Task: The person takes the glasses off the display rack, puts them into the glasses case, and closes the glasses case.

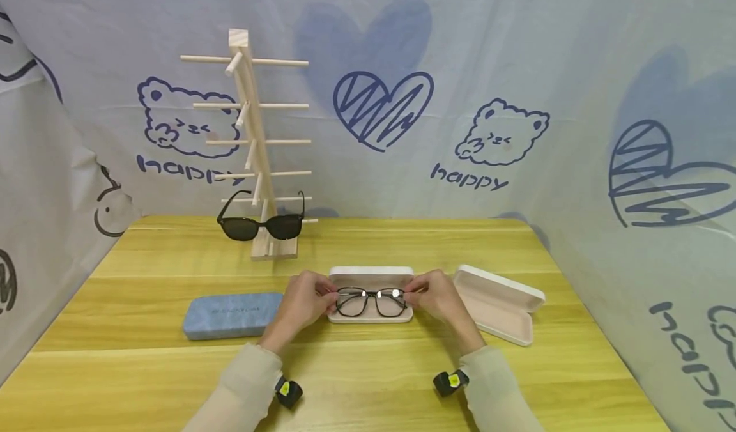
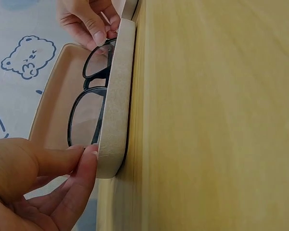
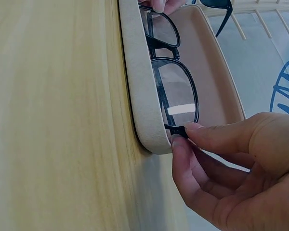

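Black-framed eyeglasses (image 1: 376,293) with clear lenses sit partly inside an opened glasses case (image 1: 370,319), white outside and pinkish within. My left hand (image 1: 308,299) pinches the frame's left end between thumb and forefinger. At the other end, my right hand (image 1: 435,293) pinches the frame the same way. In the right wrist view the temples (image 3: 163,96) lie folded behind the lenses, and the thumb and forefinger meet on the frame's corner. The left wrist view shows the lower rims dipping behind the case's front wall (image 2: 118,96).
A blue closed glasses case (image 1: 232,316) lies left of my left hand. Right of my right hand rests another opened white case (image 1: 497,307). Behind, black sunglasses (image 1: 261,227) hang on a wooden peg stand (image 1: 253,112). Printed cloth (image 1: 379,36) surrounds the wooden table (image 1: 362,374).
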Demonstrator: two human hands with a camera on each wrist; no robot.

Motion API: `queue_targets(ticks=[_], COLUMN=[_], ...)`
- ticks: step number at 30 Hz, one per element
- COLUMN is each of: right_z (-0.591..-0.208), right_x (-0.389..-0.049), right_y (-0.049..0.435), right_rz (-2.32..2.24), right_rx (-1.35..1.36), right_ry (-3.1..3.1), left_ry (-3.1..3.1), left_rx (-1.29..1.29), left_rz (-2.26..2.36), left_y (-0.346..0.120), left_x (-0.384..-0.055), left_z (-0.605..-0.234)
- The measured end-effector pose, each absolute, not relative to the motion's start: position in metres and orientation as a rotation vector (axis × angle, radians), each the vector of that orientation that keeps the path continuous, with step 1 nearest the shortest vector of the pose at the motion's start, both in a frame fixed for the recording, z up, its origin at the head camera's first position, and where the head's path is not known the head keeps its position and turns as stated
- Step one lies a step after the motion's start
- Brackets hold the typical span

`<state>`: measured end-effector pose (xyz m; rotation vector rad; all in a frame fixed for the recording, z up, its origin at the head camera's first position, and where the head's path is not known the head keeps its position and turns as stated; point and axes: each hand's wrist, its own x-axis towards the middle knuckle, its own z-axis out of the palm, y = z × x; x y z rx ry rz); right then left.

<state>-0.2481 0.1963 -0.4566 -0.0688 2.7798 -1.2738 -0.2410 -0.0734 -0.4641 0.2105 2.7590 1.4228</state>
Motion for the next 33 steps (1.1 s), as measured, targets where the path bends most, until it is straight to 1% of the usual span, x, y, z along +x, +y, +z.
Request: queue_targets(ticks=[20, 28, 33], right_z=[-0.46, -0.441, -0.431], right_x=[-0.25, -0.245, -0.246], right_y=[0.2, 0.217, 0.222], right_rz=[-1.216, -1.191, -1.264], right_rx=[-0.089, -0.113, -0.031], right_ry=[2.782, 2.711, 2.688], left_ry=[2.801, 2.772, 2.724], left_rx=[0.192, 0.173, 0.159], left_rz=[1.344, 1.344, 1.419], left_y=[-0.072, -0.084, -0.094], left_x=[-0.244, -0.245, -0.248], left_z=[-0.465, -0.459, -0.45])
